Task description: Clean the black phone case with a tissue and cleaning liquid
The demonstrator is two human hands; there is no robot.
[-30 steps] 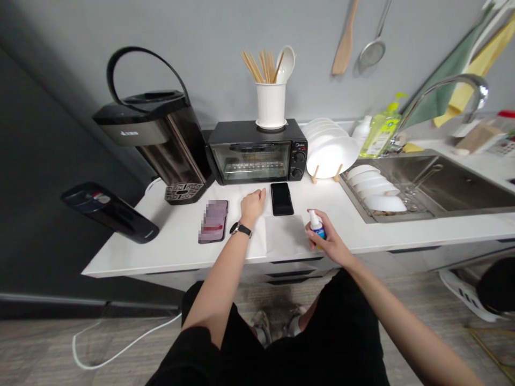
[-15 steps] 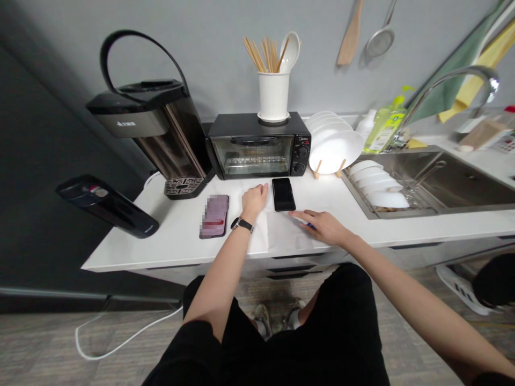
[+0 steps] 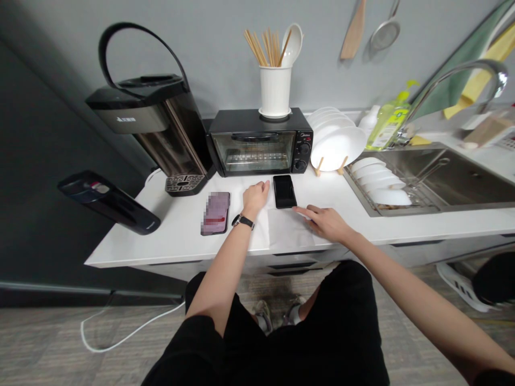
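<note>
My left hand, with a black watch on the wrist, rests on the counter with its fingers curled in; I see nothing in it. Just right of it lies a black phone, face up with a dark screen. My right hand is at the right side of a thin white sheet. Its index finger reaches to the phone's lower right corner, while the other fingers are bent under. Something small and pale shows beneath that finger; its kind is unclear. A second phone, partly pixelated, lies left of my left wrist.
Behind my hands stands a toaster oven with a white chopstick cup on top. A water dispenser and a dark flask-like bottle are at left. White plates and a sink are at right.
The view has shifted slightly. My right index finger has come to the phone's corner, and the blue bit seen under that hand is now hidden. My left hand stays put.
</note>
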